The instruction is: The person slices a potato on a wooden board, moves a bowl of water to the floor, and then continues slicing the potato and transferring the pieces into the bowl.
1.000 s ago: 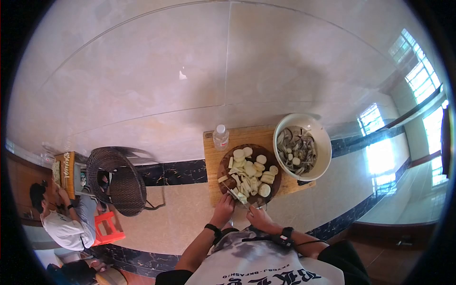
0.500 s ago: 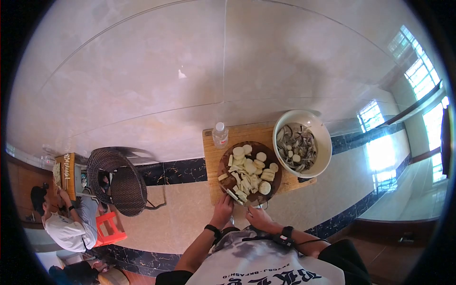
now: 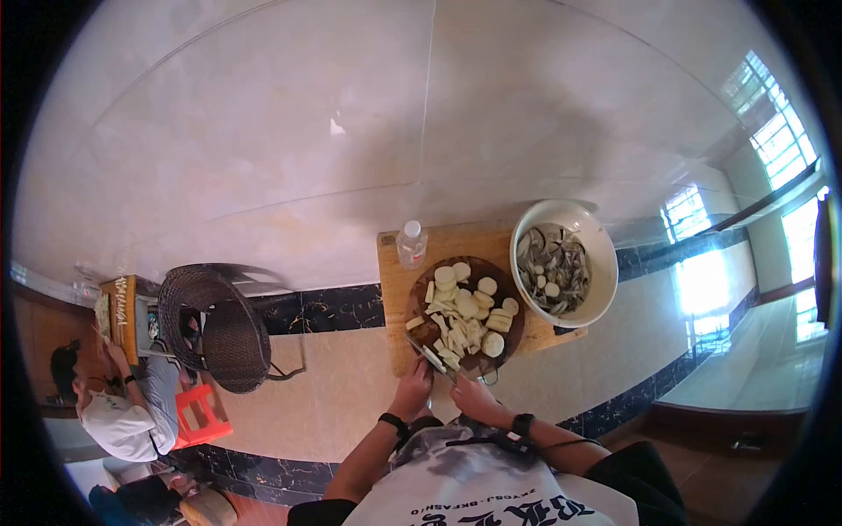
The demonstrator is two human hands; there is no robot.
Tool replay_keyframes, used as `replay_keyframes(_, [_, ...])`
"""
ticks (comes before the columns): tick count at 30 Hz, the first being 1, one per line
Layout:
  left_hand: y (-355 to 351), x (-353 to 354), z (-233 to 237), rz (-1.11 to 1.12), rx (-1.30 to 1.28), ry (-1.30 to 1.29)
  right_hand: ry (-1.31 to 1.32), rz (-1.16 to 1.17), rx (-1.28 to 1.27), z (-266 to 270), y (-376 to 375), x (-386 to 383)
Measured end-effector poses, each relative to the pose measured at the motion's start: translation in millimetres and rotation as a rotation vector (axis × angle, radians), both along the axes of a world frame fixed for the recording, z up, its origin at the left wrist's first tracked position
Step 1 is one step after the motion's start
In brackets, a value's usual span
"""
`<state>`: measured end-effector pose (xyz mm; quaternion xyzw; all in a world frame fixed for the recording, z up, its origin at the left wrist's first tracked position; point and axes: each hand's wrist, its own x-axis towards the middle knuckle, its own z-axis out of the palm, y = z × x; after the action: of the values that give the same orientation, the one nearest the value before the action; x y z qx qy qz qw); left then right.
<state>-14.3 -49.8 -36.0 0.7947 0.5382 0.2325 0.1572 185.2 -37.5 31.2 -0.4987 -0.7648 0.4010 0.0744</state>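
On a wooden table [image 3: 392,302], a round dark cutting board [image 3: 424,316] bears pale vegetable pieces [image 3: 469,305], some in round slices, some in strips. My right hand [image 3: 474,397] is closed on a knife [image 3: 434,358] at the board's front edge, its handle mostly hidden in the fist. Close to the blade, my left hand [image 3: 412,388] has its fingers together at the front left rim; what lies under them is too small to make out. A white bowl [image 3: 605,272] with dark and pale pieces in liquid stands right of the board.
Behind the board stands a clear bottle [image 3: 410,248]. A dark wicker chair [image 3: 230,346] is further left. Beyond it, a person [image 3: 123,421] on a red stool [image 3: 202,416] works at a small table [image 3: 128,320]. Another person [image 3: 140,501] shows at the bottom left. A tiled wall rises behind.
The view has shifted slightly, so the table, board and bowl appear a little further right. Both hands remain at the board's front edge, and the knife blade shows at a slightly different angle.
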Motion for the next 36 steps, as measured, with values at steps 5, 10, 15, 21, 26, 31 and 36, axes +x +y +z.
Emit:
replay_keyframes(5, [-2.6, 0.8, -5.9, 0.019, -0.010, 0.002, -0.081, -0.133, -0.209, -0.3, 5.0, -6.7])
replay_keyframes(10, [0.7, 0.6, -3.2, 0.025, 0.027, 0.028, 0.004, 0.035, -0.006, 13.9, 2.7, 5.2])
replay_keyframes(15, [4.3, 2.6, 0.1, 0.029, 0.063, 0.002, -0.029, -0.005, -0.047, 1.1, -1.5, 14.4])
replay_keyframes(21, [0.0, 1.0, 5.6, 0.019, 0.056, 0.014, 0.009, -0.068, -0.097, 4.4, -3.6, 9.9])
replay_keyframes(26, [-6.7, -0.4, -1.3, 0.061, 0.000, -0.048, 0.048, -0.110, -0.074, -17.7, -12.5, 14.5])
replay_keyframes(31, [-7.9, -1.9, 0.0, 0.051, 0.015, -0.031, 0.049, -0.109, -0.090, -10.7, -11.6, 13.5])
replay_keyframes(36, [-7.2, -2.5, 0.0, 0.039, 0.029, -0.038, 0.065, -0.038, -0.042, -3.9, -11.2, 13.1])
